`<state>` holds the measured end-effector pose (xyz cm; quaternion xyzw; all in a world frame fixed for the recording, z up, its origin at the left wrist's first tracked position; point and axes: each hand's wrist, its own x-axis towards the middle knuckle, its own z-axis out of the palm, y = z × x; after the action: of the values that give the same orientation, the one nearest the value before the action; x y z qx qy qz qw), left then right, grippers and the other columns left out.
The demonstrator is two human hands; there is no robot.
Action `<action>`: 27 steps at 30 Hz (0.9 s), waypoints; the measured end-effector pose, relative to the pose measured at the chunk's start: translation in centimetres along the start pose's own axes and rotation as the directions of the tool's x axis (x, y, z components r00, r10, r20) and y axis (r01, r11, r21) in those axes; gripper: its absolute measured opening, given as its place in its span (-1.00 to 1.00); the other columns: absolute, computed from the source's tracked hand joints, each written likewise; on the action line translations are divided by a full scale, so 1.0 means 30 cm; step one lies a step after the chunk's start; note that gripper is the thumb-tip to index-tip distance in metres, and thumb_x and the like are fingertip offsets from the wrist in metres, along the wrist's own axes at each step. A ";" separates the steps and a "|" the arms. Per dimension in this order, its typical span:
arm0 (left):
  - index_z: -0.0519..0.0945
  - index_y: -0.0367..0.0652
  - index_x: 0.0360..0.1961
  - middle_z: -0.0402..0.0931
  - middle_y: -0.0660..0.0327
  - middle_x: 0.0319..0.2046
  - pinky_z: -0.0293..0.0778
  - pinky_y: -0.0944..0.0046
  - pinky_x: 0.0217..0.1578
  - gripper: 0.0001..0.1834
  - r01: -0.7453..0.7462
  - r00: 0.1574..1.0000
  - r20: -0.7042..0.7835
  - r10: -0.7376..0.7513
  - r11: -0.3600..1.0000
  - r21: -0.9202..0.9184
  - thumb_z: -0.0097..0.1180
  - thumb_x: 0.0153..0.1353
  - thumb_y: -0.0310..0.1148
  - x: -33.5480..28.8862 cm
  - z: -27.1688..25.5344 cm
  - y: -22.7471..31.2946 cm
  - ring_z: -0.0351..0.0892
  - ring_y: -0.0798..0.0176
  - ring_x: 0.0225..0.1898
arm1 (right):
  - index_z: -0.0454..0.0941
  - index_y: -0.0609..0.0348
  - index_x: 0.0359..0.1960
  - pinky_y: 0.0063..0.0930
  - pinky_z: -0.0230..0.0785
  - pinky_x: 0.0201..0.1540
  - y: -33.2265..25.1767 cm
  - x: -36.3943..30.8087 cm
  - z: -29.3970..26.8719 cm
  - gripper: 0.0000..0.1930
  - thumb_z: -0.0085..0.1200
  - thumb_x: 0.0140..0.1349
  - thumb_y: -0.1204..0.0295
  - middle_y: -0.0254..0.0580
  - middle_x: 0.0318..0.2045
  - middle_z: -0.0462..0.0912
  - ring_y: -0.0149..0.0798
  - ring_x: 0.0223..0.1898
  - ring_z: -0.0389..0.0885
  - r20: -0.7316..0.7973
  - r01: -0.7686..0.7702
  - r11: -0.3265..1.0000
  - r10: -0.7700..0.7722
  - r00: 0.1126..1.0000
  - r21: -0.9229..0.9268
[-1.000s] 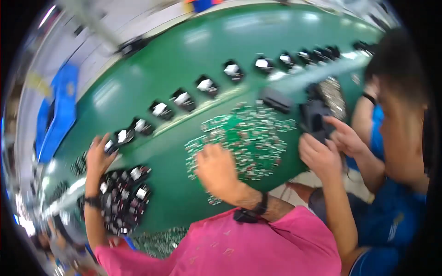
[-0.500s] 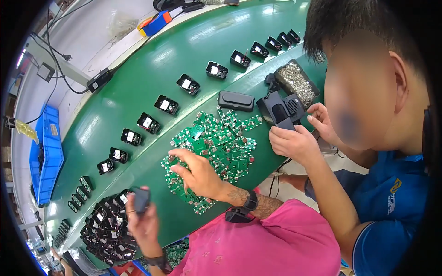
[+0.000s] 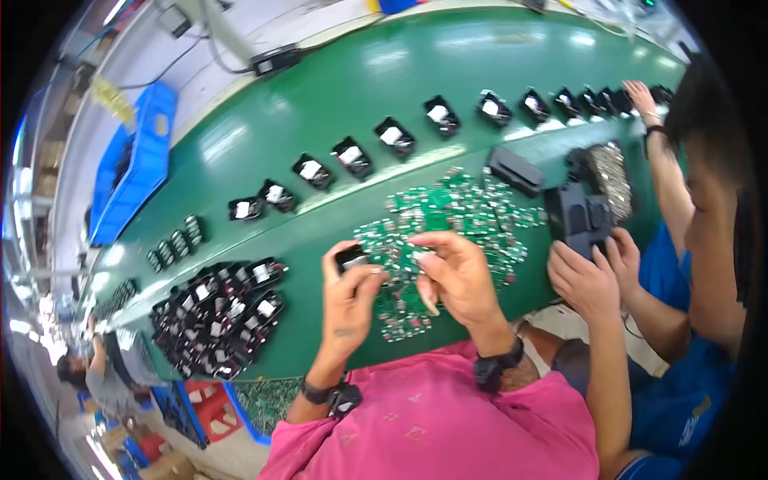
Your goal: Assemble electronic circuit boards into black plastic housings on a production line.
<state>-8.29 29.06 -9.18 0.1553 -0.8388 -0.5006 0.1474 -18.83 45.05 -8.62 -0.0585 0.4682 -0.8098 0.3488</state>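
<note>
Far left, a blue tray (image 3: 132, 164) lies by the far edge of the green desk (image 3: 352, 88). Below it, a heap of small black housings (image 3: 216, 316) crowds the near left edge of the desk, with a few loose ones just above. A curved row of single black housings with white inserts (image 3: 352, 156) runs across the middle toward the far right, leaving bare green beyond it up to the far edge.

The left hand (image 3: 350, 300) rises from the near edge, wrist bent back, thumb and fingers gripping one small black housing (image 3: 352, 258) just above the desk. Just to its right, the right hand (image 3: 454, 276) curls over it, fingertips pinched on something small and green; exactly what cannot be told. Both hands hover over the near side of a spread of small green circuit boards (image 3: 456, 212), which fills the desk between them and the row.

Right of the boards lie a black oblong case (image 3: 516, 170) and a black fixture (image 3: 582, 216), with a co-worker's hands (image 3: 588, 276) touching the fixture's near side. Beside it sits a pile of small metal parts (image 3: 610, 172), closing off the right edge.
</note>
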 end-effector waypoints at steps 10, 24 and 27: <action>0.65 -0.25 -0.19 0.31 0.01 0.16 0.29 0.13 0.16 -0.79 -0.011 1.000 0.019 0.011 1.000 -0.014 0.16 0.12 -0.61 0.005 0.008 0.017 0.34 0.05 0.19 | 0.51 0.33 -0.06 -0.69 0.37 -0.59 0.014 0.011 0.030 -0.76 0.20 0.26 0.57 -0.28 -0.41 0.60 -0.55 -0.57 0.57 0.082 -0.083 0.989 0.093 0.992 -0.126; 0.08 -0.24 0.44 0.31 0.06 0.20 0.46 0.26 0.12 -0.10 0.330 0.942 0.259 -0.213 0.733 -0.595 0.26 0.09 -0.65 0.032 -0.001 0.060 0.41 0.22 0.18 | 0.57 0.29 -0.09 -0.65 0.34 -0.55 0.048 0.013 0.004 -0.78 0.21 0.23 0.56 -0.36 -0.48 0.60 -0.60 -0.57 0.52 0.077 -0.003 0.962 0.025 0.997 -0.273; 0.14 -0.25 0.43 0.44 0.08 0.08 0.48 0.30 0.06 -0.17 0.382 0.924 0.272 -0.270 0.708 -0.594 0.24 0.15 -0.62 0.028 0.005 0.054 0.48 0.28 0.09 | 0.68 0.20 -0.16 -0.57 0.44 -0.34 0.044 0.015 -0.003 -0.79 0.27 0.14 0.53 -0.24 -0.24 0.55 -0.46 -0.31 0.56 0.146 0.285 0.755 -0.248 0.958 -0.590</action>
<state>-9.30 29.58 -7.73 0.1999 -0.5873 -0.7837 0.0301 -18.51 44.42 -9.83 -0.2568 0.6787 -0.6564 0.2064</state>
